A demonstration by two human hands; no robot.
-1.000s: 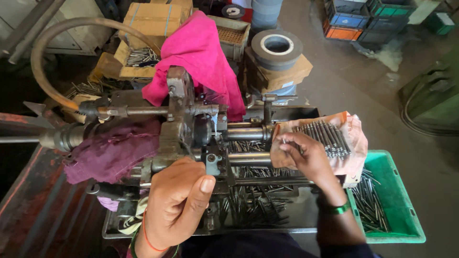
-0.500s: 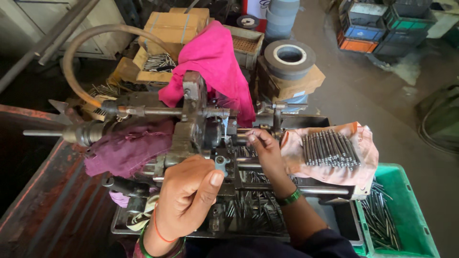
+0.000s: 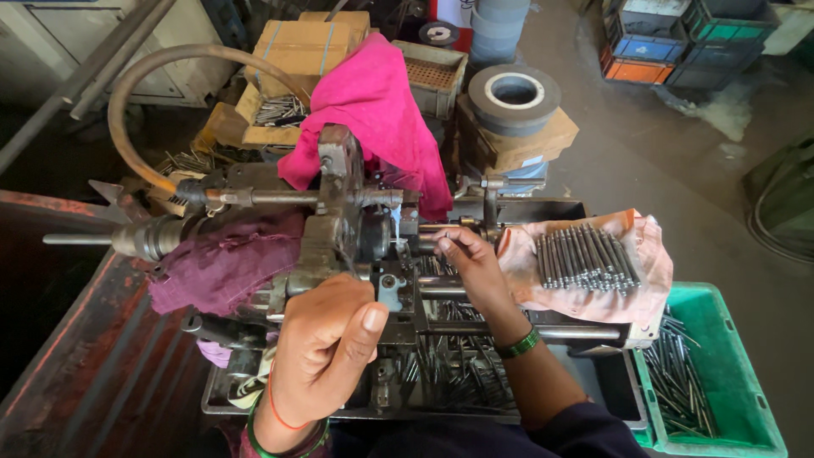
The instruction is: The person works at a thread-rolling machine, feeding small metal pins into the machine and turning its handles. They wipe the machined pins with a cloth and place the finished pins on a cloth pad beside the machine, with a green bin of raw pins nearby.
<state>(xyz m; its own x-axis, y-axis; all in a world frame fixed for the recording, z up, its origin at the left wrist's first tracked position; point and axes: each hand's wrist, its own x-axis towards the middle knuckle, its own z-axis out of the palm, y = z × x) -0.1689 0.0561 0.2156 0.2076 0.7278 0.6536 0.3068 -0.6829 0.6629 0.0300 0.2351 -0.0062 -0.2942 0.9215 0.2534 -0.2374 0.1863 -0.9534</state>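
Note:
A small greasy metal machine (image 3: 339, 229) fills the middle of the view. My left hand (image 3: 326, 335) is closed around a handle at the machine's front. My right hand (image 3: 471, 263) reaches in from the right, its fingertips pinching a thin metal rod (image 3: 428, 240) at the machine's spindle. Just right of that hand, a row of several similar metal rods (image 3: 585, 259) lies on a peach cloth (image 3: 644, 293). A purple rag (image 3: 225, 263) is draped on the machine's left side, a pink cloth (image 3: 377, 110) over its back.
A tray (image 3: 216, 399) under the machine holds several loose rods. A green crate (image 3: 721, 339) with more rods sits at the right. Behind are cardboard boxes (image 3: 301, 47), a grey grinding wheel (image 3: 513, 93), a curved hose (image 3: 136, 93), and stacked coloured crates (image 3: 678, 42).
My right hand left the rods on the peach cloth and moved left to the machine's spindle with a rod. My left hand stayed on the handle. The view shifted slightly.

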